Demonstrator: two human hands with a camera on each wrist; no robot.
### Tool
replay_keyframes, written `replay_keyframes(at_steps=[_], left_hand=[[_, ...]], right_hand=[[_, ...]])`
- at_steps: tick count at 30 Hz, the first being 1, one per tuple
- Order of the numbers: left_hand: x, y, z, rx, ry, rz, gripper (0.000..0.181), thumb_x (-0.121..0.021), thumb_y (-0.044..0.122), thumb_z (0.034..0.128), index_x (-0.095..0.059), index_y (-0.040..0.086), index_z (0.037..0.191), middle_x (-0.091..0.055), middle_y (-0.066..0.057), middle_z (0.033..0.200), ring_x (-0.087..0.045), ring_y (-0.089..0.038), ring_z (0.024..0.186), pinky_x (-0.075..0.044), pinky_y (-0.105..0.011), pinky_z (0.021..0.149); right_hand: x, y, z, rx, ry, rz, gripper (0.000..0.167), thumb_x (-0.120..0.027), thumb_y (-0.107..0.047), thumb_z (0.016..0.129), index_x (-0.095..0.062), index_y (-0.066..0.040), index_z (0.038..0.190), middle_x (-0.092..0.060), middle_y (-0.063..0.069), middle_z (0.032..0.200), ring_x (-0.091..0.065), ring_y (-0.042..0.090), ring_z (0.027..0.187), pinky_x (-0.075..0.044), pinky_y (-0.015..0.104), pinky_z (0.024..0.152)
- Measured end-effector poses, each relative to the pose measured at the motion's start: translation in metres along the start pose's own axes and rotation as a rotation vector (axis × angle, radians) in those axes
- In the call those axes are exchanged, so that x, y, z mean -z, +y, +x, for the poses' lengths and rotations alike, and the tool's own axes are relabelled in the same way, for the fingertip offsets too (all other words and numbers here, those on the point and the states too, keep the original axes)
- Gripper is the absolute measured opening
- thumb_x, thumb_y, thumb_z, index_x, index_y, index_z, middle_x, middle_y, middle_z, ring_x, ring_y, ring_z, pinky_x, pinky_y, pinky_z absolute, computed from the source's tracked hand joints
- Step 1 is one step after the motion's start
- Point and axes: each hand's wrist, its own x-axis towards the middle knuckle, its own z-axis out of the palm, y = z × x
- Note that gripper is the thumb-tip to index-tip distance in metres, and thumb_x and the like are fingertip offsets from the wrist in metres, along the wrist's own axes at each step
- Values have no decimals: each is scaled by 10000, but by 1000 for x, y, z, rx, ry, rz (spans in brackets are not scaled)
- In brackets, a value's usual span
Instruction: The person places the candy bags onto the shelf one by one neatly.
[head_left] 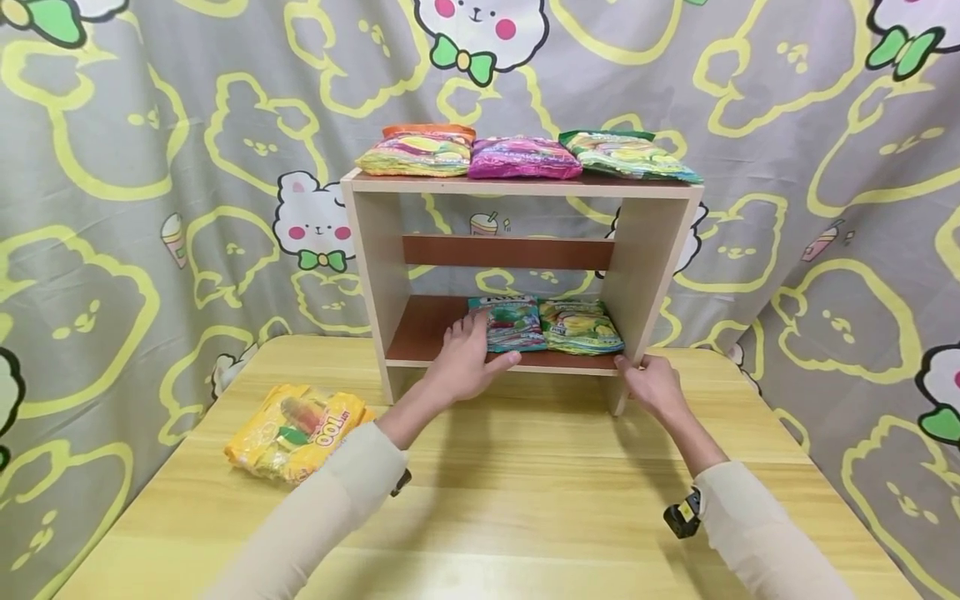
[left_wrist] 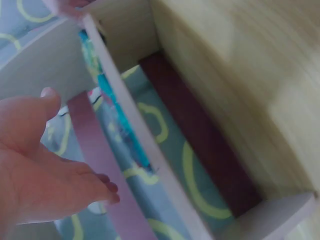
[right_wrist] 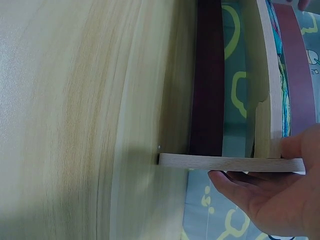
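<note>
A small two-tier shelf (head_left: 395, 364) stands on the table. My left hand (head_left: 463, 364) reaches over its lower board with the fingers extended, in front of the left edge of a teal candy bag (head_left: 517, 325). In the left wrist view that hand (left_wrist: 55, 180) holds nothing, thumb spread from the fingers; whether it touches the bag is hard to tell. A green-yellow candy bag (head_left: 580, 327) lies right of the teal one. My right hand (head_left: 656, 385) grips the right side panel (right_wrist: 225, 162), thumb on the inner side, fingers outside.
On top of the shelf lie an orange-yellow bag (head_left: 420, 152), a magenta bag (head_left: 525, 158) and a green bag (head_left: 626, 156). A yellow candy bag (head_left: 300, 433) sits on the wooden table (head_left: 525, 500) at the left. Patterned curtain (head_left: 247, 192) hangs behind and beside the table.
</note>
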Motion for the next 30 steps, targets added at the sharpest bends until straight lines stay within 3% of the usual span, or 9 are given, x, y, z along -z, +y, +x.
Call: replay_keyframes(at_steps=[5, 10, 14, 17, 19, 21, 24, 26, 30], left_hand=[[21, -6, -10, 60, -28, -29, 825, -571, 508, 1005, -243, 21, 1583, -426, -239, 1554, -441, -405, 1418, -363, -530, 1182], [39, -22, -18, 57, -44, -13, 533, -598, 401, 1018, -558, 16, 1385, -704, -136, 1238, -675, -285, 1098, -545, -463, 947], [46, -39, -27, 23, -62, 4, 288, -618, 324, 1012, -741, 65, 1038, -758, -44, 953, -693, -203, 868, -561, -388, 784], [51, -52, -34, 31, -137, -1, 345, -614, 317, 1012, -673, 109, 743, -661, 7, 682, -591, -146, 614, -481, -319, 594], [56, -63, -39, 45, -231, 3, 421, -600, 316, 1021, -577, 110, 655, -565, 8, 591, -510, -136, 541, -420, -300, 547], [64, -74, -44, 54, -333, 41, 399, -587, 333, 1026, -648, 82, 723, -607, 7, 652, -558, -142, 603, -477, -322, 599], [79, -92, -52, 83, -433, 97, 365, -579, 357, 1027, -737, 29, 995, -727, -83, 945, -674, -248, 905, -556, -437, 818], [88, -104, -57, 109, -448, 124, 416, -575, 366, 1026, -706, 4, 1184, -715, -163, 1160, -654, -349, 1115, -530, -517, 957], [102, -128, -66, 172, -419, 128, 491, -561, 353, 1028, -618, -83, 1246, -630, -293, 1278, -576, -484, 1220, -480, -591, 1014]], right_hand=[[-1, 2, 0, -2, -4, 3, 519, -494, -418, 1028, -694, 47, 1143, -717, 283, 1073, -737, 344, 835, -510, 302, 652], [0, 3, 0, -1, 1, -2, 510, -496, -415, 1025, -698, 41, 1127, -723, 274, 1052, -739, 301, 799, -507, 308, 651], [1, 3, -1, -1, 5, -6, 505, -497, -407, 1025, -693, 48, 1119, -724, 270, 1020, -734, 329, 810, -497, 304, 634], [1, 3, -1, -1, 10, -13, 503, -499, -408, 1024, -697, 46, 1109, -727, 260, 997, -722, 326, 813, -492, 305, 629], [1, 3, -1, 2, 10, -17, 504, -496, -412, 1024, -699, 41, 1110, -729, 256, 1003, -721, 312, 815, -492, 305, 638], [0, 3, 0, 5, 12, -21, 506, -496, -417, 1024, -699, 39, 1110, -730, 257, 1010, -720, 306, 822, -497, 312, 649], [0, 2, 0, 6, 10, -24, 512, -497, -420, 1023, -695, 43, 1116, -729, 264, 1018, -724, 313, 832, -507, 324, 666], [-1, 2, 1, 6, 8, -25, 515, -497, -419, 1023, -691, 47, 1122, -728, 266, 1017, -722, 316, 837, -510, 330, 671], [-1, 0, 1, 4, 9, -25, 510, -497, -417, 1022, -695, 41, 1127, -731, 256, 1010, -725, 317, 840, -508, 330, 678]])
